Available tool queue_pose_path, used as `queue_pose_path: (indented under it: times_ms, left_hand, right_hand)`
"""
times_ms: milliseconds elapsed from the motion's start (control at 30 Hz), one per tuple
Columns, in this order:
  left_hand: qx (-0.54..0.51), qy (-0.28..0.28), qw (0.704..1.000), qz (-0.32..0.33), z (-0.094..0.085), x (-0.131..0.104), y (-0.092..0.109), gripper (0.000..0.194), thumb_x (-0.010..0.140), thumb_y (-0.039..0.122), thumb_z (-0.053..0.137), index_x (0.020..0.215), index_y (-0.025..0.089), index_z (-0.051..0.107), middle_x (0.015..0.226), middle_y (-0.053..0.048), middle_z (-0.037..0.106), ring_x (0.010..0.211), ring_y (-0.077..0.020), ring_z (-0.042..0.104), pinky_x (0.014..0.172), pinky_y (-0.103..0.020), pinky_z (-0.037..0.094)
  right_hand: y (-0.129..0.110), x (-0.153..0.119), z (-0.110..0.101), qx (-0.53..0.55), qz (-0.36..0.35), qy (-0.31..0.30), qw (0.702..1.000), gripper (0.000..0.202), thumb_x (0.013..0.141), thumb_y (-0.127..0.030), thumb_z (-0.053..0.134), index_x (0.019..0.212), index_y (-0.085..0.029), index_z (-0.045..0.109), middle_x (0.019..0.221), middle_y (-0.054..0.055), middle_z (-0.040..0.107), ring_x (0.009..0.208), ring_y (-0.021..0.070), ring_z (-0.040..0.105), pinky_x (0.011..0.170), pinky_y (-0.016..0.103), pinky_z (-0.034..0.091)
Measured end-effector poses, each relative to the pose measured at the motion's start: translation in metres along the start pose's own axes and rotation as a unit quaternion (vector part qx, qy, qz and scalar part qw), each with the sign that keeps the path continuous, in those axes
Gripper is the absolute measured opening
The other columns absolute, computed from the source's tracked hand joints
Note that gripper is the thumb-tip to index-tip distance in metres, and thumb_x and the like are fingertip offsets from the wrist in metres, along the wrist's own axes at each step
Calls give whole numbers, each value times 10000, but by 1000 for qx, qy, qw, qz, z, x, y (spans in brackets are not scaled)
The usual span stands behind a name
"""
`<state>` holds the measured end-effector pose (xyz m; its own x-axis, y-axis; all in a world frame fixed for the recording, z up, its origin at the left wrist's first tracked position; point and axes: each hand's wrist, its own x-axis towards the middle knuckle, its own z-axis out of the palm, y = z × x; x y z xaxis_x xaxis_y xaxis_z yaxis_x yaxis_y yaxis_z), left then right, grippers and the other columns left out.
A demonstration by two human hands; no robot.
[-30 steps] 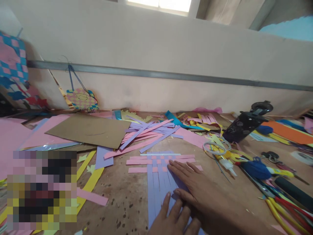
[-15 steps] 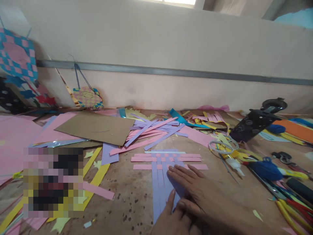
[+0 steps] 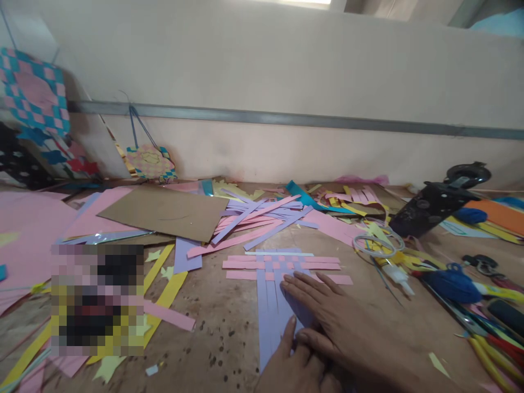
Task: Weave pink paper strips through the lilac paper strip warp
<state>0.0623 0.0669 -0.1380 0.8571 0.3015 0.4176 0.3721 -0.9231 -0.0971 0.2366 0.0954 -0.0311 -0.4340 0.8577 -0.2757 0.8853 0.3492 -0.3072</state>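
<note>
Lilac paper strips [image 3: 266,322] run lengthwise on the table, joined at a top edge and crossed by several pink strips [image 3: 241,262] woven over and under them. The lowest pink strip [image 3: 241,275] lies just below the others. My right hand [image 3: 323,305] rests flat across the weave, its fingers stretched out with tips near this strip. Below it, my left hand [image 3: 292,363] lies on the lower lilac strips, one finger extended and the others loosely bent, touching the right thumb. A darker lilac part [image 3: 298,308] shows partly hidden beneath the right hand.
Loose lilac and pink strips [image 3: 262,215] lie behind the weave beside a brown cardboard sheet [image 3: 164,212]. On the right are a glue bottle [image 3: 399,277], a blue yarn bundle [image 3: 452,284], yellow-handled scissors [image 3: 487,355] and a black dotted holder [image 3: 426,207]. A blurred patch [image 3: 98,300] covers the left.
The lowest pink strip has moved up, narrowing its gap to the strip above. My hands keep nearly the same pose, while the whole view has shifted slightly.
</note>
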Motion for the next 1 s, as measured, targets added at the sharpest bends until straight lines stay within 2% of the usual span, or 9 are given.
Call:
queue_pose_path:
  times_ms: [200,400,567,767,1000]
  left_hand:
    - [46,74,996,6,-4,-1,-4,403,1134,357,419,1496,274,575,1300,-9,753,1202,-287,673,1072,-510,482]
    - [20,-5,1000,13,-17,2,-9,418,1150,381,375,1508,286,571,1429,-44,685,1341,-277,586,1074,-486,465]
    - [37,41,998,14,-16,2,-9,385,1146,362,393,1445,271,619,1432,-24,686,1336,-272,603,1054,-465,474]
    - [38,14,999,15,-16,3,-9,404,1147,354,396,1503,294,577,1410,-23,701,1334,-262,601,1080,-455,440]
    - [56,48,997,9,-20,4,-10,402,1156,348,372,1495,286,580,1422,-4,694,1313,-247,614,1044,-436,457]
  right_hand:
    - [4,-1,-6,-2,-12,19,1000,751,1018,-592,552,1669,-337,279,1738,34,232,1599,362,227,1276,659,200]
    - [30,-29,-10,-39,11,83,996,712,1015,-655,545,1633,-337,393,1697,56,365,1557,349,346,1268,615,261]
    - [34,-42,-2,-33,31,74,996,673,1029,-643,519,1618,-331,422,1677,67,395,1532,346,398,1263,613,280]
    - [30,-35,1,-30,56,56,996,739,1020,-684,486,1634,-285,389,1689,97,353,1551,364,355,1255,652,274]
    - [32,-33,6,-41,55,92,993,696,1034,-650,489,1626,-290,416,1688,79,372,1554,345,355,1257,611,300]
